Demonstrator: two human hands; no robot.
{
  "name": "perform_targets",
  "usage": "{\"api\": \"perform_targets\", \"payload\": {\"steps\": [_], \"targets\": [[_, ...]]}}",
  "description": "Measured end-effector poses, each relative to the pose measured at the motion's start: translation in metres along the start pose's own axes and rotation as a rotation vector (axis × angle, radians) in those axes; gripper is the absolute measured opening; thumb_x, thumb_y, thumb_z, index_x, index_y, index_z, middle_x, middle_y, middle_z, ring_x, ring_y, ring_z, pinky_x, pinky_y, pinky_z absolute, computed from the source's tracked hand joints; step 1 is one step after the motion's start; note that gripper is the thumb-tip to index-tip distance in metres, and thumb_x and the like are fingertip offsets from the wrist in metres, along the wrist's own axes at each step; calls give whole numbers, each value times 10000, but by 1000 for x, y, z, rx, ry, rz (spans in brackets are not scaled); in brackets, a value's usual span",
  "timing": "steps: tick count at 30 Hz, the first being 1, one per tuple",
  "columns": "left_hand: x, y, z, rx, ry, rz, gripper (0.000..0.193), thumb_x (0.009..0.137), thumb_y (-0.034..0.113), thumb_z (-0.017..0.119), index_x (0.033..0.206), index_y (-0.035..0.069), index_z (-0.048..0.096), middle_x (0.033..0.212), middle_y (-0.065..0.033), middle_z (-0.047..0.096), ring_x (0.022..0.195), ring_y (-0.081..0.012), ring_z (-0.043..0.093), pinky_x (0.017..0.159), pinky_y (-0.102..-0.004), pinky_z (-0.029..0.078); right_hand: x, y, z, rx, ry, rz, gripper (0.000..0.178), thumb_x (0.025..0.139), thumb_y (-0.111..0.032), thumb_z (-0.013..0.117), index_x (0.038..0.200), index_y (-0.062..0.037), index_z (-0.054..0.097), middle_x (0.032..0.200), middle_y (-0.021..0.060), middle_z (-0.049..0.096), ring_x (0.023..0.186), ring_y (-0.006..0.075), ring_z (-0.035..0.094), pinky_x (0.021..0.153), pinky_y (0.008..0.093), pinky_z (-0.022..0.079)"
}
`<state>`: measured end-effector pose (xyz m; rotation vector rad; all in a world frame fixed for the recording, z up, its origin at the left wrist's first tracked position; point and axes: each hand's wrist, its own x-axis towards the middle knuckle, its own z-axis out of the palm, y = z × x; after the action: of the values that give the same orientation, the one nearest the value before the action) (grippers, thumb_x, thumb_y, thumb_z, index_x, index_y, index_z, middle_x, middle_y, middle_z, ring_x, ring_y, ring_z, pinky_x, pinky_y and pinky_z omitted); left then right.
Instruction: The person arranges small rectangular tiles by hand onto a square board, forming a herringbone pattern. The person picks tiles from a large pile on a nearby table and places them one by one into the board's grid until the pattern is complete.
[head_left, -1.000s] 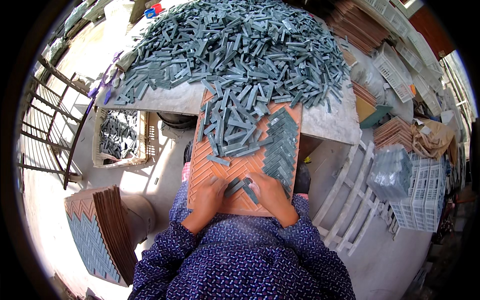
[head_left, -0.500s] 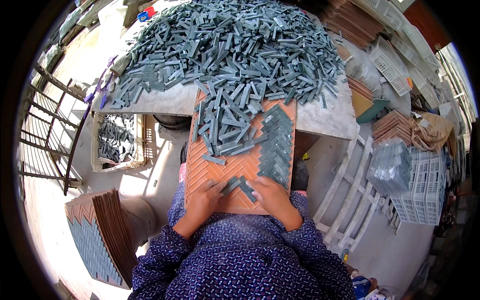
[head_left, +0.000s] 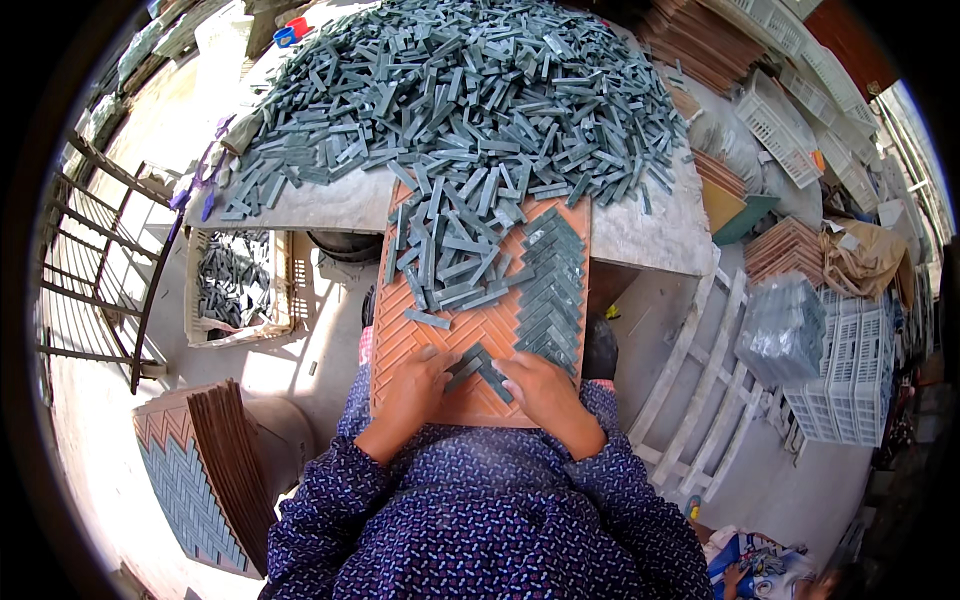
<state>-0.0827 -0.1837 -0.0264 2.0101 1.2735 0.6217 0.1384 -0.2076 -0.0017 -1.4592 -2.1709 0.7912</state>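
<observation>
An orange tray (head_left: 400,375) with herringbone ridges rests in front of me, its far end on the table. Dark green-grey stone strips (head_left: 552,290) fill its right side in a herringbone pattern. Several loose strips (head_left: 455,245) lie heaped over its far left part. Near the close edge, a few strips (head_left: 478,366) form a V between my hands. My left hand (head_left: 412,385) has its thumb and fingers closed at the left leg of the V. My right hand (head_left: 545,388) pinches the right leg. The fingertips partly cover these strips.
A big pile of strips (head_left: 470,90) covers the table (head_left: 655,235). At left are a crate of strips (head_left: 290,285), a metal rack (head_left: 100,260) and stacked trays (head_left: 200,470). A white slatted pallet (head_left: 690,370) and white crates (head_left: 845,380) stand right. Another person (head_left: 755,565) is at lower right.
My left hand has shifted slightly upward and its fingers have drawn in at the V of strips. My right hand has barely moved. The person at lower right shows more.
</observation>
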Motion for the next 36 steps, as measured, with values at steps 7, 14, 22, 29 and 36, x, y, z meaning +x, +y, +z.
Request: {"api": "perform_targets", "payload": {"steps": [7, 14, 22, 29, 36], "targets": [[14, 5, -7, 33, 164, 57, 239, 780, 14, 624, 1017, 5, 654, 909, -147, 629, 849, -328, 610, 758, -379, 494, 28, -2, -16, -39, 202, -52, 314, 762, -32, 673, 1072, -30, 623, 989, 140, 599, 893, 331, 601, 747, 392, 490], [49, 2, -18, 268, 343, 207, 263, 754, 31, 657, 1014, 37, 618, 990, -117, 597, 951, -314, 578, 822, -389, 465, 84, 11, -12, -149, 273, -234, 212, 745, -47, 678, 938, -26, 593, 976, 106, 589, 919, 284, 578, 708, 372, 491], [67, 3, -19, 262, 300, 174, 305, 741, 56, 684, 1032, 33, 597, 1011, -117, 575, 947, -308, 557, 826, -389, 455, 60, 10, -9, 325, 74, 92, 233, 792, -17, 645, 1015, -12, 577, 808, 143, 629, 692, 236, 635, 594, 348, 487], [61, -4, -12, 363, 271, 207, 284, 764, 67, 654, 1036, 28, 582, 1015, -118, 549, 951, -302, 537, 817, -377, 450, 58, 11, -7, 120, -1, -71, 324, 785, 2, 639, 1099, -45, 579, 948, 172, 646, 833, 337, 638, 698, 396, 498], [60, -4, -19, 451, 240, 274, 244, 792, 55, 594, 1032, 16, 569, 1011, -126, 551, 924, -294, 548, 791, -377, 468, 73, 7, -19, 28, -168, -161, 346, 766, -4, 651, 1101, -58, 586, 989, 176, 628, 888, 371, 605, 732, 415, 487]]}}
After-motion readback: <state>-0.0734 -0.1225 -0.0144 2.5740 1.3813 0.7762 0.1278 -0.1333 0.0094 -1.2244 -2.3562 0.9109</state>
